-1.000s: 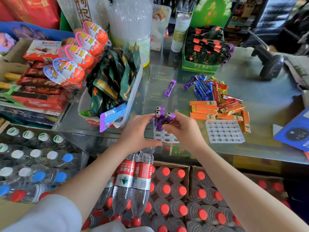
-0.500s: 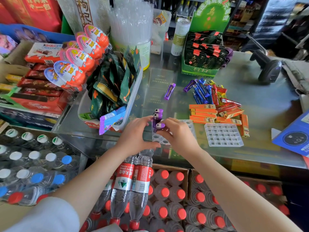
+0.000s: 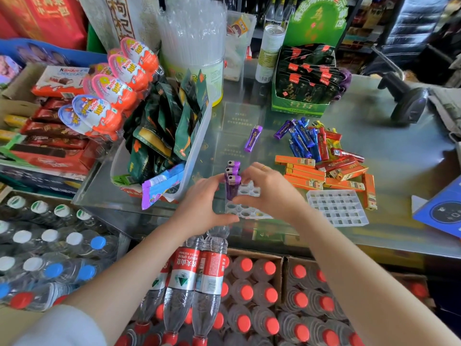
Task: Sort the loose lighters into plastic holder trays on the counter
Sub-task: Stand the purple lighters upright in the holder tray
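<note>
Three purple lighters (image 3: 232, 179) stand upright in a row in the left column of a clear holder tray (image 3: 245, 211) near the counter's front edge. My left hand (image 3: 200, 204) presses against them from the left and my right hand (image 3: 270, 193) from the right, fingers closed on the nearest one. A lone purple lighter (image 3: 253, 139) lies flat farther back. A heap of blue, purple, red and yellow lighters (image 3: 311, 143) lies to the right, with orange lighters (image 3: 321, 174) in front of it. A second tray (image 3: 338, 207) sits empty at the right.
A clear bin of green snack packets (image 3: 172, 136) stands just left of the tray. A green display box (image 3: 303, 83) and a tub of straws (image 3: 197, 46) stand at the back. A barcode scanner (image 3: 405, 98) sits at the right. Water bottles (image 3: 199, 278) fill the floor below the counter.
The purple lighter held tilted in my right hand has been stood upright in the tray beside the other two. Both hands have closed in around the row.
</note>
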{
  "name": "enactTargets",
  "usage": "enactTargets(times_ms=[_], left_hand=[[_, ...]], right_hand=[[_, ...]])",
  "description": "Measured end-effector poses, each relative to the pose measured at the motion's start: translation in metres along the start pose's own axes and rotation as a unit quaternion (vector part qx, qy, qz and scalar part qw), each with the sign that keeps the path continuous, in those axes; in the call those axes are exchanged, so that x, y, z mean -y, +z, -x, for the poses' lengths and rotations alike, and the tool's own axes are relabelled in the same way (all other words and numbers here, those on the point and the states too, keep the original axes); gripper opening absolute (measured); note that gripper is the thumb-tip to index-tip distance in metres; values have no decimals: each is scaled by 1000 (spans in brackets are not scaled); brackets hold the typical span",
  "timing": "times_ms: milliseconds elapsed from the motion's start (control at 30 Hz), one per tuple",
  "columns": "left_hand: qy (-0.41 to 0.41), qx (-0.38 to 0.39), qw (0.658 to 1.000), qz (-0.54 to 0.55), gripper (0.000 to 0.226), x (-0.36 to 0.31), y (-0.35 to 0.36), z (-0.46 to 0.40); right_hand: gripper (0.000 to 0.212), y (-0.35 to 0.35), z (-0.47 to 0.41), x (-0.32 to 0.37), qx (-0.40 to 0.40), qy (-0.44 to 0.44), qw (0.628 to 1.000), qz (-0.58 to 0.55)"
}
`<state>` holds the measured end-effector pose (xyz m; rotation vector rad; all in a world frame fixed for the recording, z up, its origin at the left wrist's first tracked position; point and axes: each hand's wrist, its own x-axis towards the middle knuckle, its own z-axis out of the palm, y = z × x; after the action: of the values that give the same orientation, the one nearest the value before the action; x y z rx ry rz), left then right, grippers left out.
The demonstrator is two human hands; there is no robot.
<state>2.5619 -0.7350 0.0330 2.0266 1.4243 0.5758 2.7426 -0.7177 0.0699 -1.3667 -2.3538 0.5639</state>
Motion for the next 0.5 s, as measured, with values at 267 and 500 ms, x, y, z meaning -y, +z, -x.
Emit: enactTargets(times_ms=[267, 500], left_hand=[[-6, 25, 1000, 9, 68, 11, 2, -11], [7, 18, 1000, 6, 80, 5, -4, -11]], right_hand=[[22, -14, -61, -35, -104, 225, 969, -12], [17, -2, -107, -40, -79, 357, 928, -67]])
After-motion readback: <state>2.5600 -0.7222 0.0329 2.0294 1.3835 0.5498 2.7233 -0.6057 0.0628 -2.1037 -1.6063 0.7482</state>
